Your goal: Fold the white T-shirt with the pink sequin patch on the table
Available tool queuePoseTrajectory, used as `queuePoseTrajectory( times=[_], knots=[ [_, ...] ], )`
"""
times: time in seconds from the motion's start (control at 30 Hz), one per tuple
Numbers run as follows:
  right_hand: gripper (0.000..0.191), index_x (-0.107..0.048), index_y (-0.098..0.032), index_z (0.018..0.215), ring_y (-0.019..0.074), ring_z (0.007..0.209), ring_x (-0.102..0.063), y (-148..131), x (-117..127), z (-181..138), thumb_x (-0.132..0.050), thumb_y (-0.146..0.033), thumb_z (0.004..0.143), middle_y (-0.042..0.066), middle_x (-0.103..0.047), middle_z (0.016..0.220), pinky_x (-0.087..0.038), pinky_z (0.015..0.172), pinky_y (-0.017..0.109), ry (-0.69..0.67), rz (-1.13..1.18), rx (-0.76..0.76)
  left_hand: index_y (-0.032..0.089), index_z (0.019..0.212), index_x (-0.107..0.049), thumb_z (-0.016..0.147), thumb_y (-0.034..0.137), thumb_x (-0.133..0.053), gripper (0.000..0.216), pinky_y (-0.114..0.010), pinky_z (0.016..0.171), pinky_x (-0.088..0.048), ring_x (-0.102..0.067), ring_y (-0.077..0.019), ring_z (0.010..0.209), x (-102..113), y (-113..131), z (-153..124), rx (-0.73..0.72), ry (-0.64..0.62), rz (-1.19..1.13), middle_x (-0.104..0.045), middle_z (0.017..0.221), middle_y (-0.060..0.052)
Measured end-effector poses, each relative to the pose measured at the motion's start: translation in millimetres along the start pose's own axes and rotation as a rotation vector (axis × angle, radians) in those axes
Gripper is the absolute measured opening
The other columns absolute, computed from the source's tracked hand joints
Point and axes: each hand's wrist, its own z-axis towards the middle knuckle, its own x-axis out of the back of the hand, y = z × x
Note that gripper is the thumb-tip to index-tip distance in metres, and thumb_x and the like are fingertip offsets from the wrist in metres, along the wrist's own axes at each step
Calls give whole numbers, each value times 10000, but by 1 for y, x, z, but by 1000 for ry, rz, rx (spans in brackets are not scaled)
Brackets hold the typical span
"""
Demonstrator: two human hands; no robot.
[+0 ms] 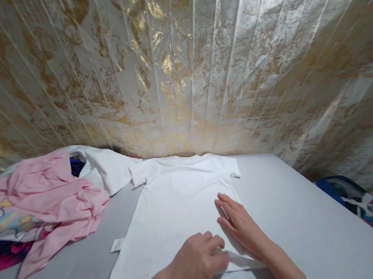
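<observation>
A white T-shirt (174,212) lies spread out on the grey table, its neckline toward the wall and its hem toward me. My left hand (200,258) is at the lower part of the shirt, fingers curled in on the cloth just above the hem, where the fabric is slightly raised. To its right, my right hand (237,223) rests with fingers stretched out on the shirt's right side. A small white label (117,245) sticks out from the shirt's left side seam.
A heap of clothes lies at the left, with a pink printed top (55,193) over a white garment (105,165). The grey tabletop (301,220) extends to the right. Beyond its right edge is a blue-trimmed clear bag (363,205). A silver-and-gold patterned covering (172,70) rises behind.
</observation>
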Motion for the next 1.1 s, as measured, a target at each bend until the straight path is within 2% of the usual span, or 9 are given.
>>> queuePoseTrajectory(
  times=[0.13, 0.23, 0.33, 0.47, 0.57, 0.63, 0.77, 0.97, 1.1],
  knots=[
    [346, -564, -224, 1247, 247, 1303, -474, -10, 31, -1, -497, -247, 909, 107, -526, 1398, -404, 1065, 424, -99, 157, -41, 167, 804, -533, 945, 109, -528, 153, -295, 613, -396, -501, -157, 708, 2, 0, -2, -31, 58, 70, -595, 878, -9],
    [204, -608, -244, 1086, 210, 1081, -593, -30, 60, -5, -531, -262, 898, 50, -654, 1133, -473, 947, 359, -242, 302, -33, 165, 846, -540, 955, 124, -536, 117, -297, 687, -431, -523, -170, 776, 3, -1, 0, 50, 81, 49, -604, 907, -14],
    [218, -593, -240, 937, 186, 888, -588, -51, 72, -11, -633, -135, 749, -3, -642, 933, -485, 794, 295, -351, 288, 24, 168, 961, -541, 955, 129, -542, 40, -319, 751, -451, -543, -192, 850, 3, -1, 0, 124, 49, 52, -614, 984, -26],
    [331, -526, -220, 783, 158, 744, -546, -53, 60, -20, -460, 54, 609, -9, -593, 809, -425, 657, 247, -220, 137, 38, 173, 1023, -498, 975, 84, -436, 119, -322, 764, -460, -553, -189, 823, 5, -2, -8, 164, 30, -7, -615, 982, -29],
    [322, -495, -222, 795, 158, 728, -517, -38, 49, -28, -394, 58, 671, 10, -559, 811, -399, 645, 249, 8, 102, 109, 185, 1022, -483, 981, 79, -418, 131, -307, 793, -450, -548, -182, 830, 11, -7, -17, 224, 59, -70, -603, 951, -20],
    [315, -493, -222, 793, 174, 740, -498, -28, 45, -35, -377, 55, 697, 20, -556, 815, -390, 666, 272, 79, 39, 186, 194, 931, -494, 964, 81, -486, 118, -303, 748, -438, -535, -185, 805, 15, -11, -23, 227, 37, -1, -591, 911, -11],
    [360, -513, -223, 800, 193, 754, -498, -17, 42, -52, -384, 68, 631, 27, -580, 842, -389, 684, 298, 32, -33, 212, 191, 805, -484, 888, 92, -632, 196, -302, 657, -394, -503, -186, 749, 19, -11, -34, 171, -47, 109, -573, 865, 1],
    [478, -567, -239, 857, 214, 859, -566, -13, 53, -65, -395, 44, 512, 34, -643, 928, -446, 741, 318, -57, -78, 186, 185, 1000, -533, 896, 85, -610, 163, -305, 722, -400, -516, -184, 792, 27, -7, -54, 142, -75, 64, -597, 941, -12],
    [503, -592, -257, 929, 224, 920, -596, -13, 62, -68, -439, 12, 534, 25, -669, 981, -477, 789, 332, -100, -87, 241, 173, 1063, -541, 933, 62, -515, 172, -311, 710, -409, -535, -190, 783, 36, -10, -60, 109, -5, 89, -619, 952, -36]
  ],
)
